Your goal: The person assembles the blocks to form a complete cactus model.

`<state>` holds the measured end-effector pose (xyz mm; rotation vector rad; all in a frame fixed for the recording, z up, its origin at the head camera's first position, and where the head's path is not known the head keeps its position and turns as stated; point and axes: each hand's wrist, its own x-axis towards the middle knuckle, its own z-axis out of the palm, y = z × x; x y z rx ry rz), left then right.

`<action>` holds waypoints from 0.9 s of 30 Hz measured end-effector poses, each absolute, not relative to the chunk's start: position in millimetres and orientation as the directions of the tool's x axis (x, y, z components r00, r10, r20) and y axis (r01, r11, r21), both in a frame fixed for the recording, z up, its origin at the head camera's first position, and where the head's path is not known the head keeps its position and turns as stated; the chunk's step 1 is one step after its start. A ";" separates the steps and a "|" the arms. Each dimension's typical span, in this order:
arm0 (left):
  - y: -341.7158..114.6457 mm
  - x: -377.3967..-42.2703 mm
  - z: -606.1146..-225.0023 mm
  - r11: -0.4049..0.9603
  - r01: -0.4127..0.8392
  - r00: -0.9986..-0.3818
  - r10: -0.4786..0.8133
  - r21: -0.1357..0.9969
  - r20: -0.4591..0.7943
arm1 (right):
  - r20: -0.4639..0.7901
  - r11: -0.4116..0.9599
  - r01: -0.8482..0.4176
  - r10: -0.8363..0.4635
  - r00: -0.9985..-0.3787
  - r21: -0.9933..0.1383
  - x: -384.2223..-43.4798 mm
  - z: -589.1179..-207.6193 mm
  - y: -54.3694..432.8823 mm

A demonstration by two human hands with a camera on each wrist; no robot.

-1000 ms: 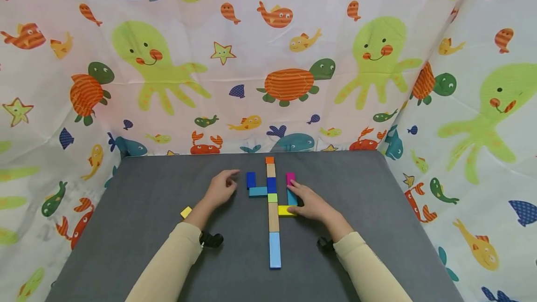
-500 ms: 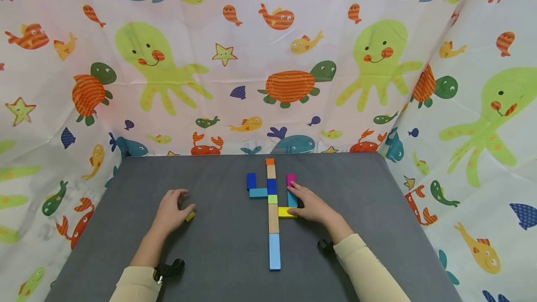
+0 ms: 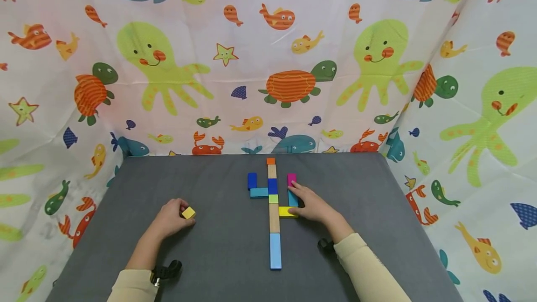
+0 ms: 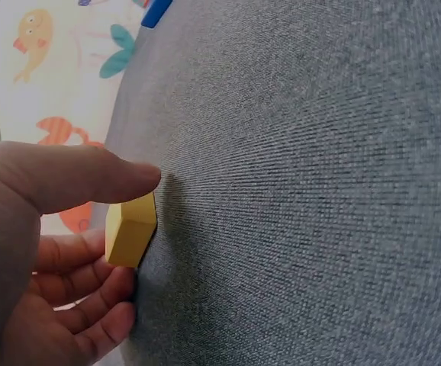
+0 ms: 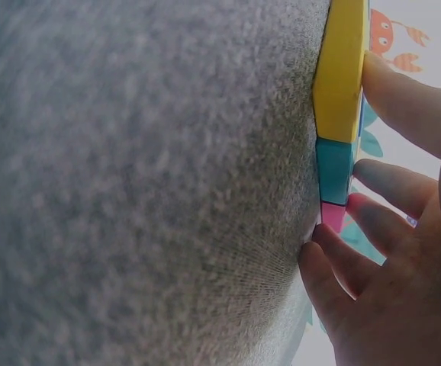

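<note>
In the head view my left hand [image 3: 169, 218] is on the left of the table, with a small yellow block [image 3: 189, 212] between thumb and fingers. The left wrist view shows the thumb over that yellow block [image 4: 131, 230] and the other fingers curled beneath it. My right hand [image 3: 312, 205] rests with spread fingers on the right side of a block figure. Its thumb touches a long yellow block [image 5: 339, 72]; its fingertips lie by a teal block [image 5: 335, 169] and a pink block [image 5: 333, 216], partly covering them in the head view.
The figure's middle column runs from an orange block [image 3: 271, 161] through wood-coloured, dark blue and green blocks to a long light blue block [image 3: 275, 251]. Left of it lie a teal block [image 3: 258, 193] and a dark blue block [image 3: 251, 181]. A printed curtain [image 3: 260, 50] stands behind the grey table [image 3: 226, 264].
My left hand has moved left and down, away from the figure, to the small yellow block and has taken hold of it, turning it a little. My right hand has stayed in place.
</note>
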<state>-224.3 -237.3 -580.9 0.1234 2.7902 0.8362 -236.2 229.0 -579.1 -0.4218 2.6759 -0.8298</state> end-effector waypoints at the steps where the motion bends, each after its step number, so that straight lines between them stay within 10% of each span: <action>1: -237.3 -223.7 -580.5 0.834 0.016 -0.969 0.148 0.551 -0.195 | -0.201 0.790 -0.185 -0.362 -0.910 -0.584 -236.2 -579.3 228.7; 27: -181.2 -274.7 -552.1 0.734 0.118 -0.987 0.158 0.669 0.001 | -0.190 0.787 -0.188 -0.361 -0.913 -0.588 -234.7 -579.7 229.9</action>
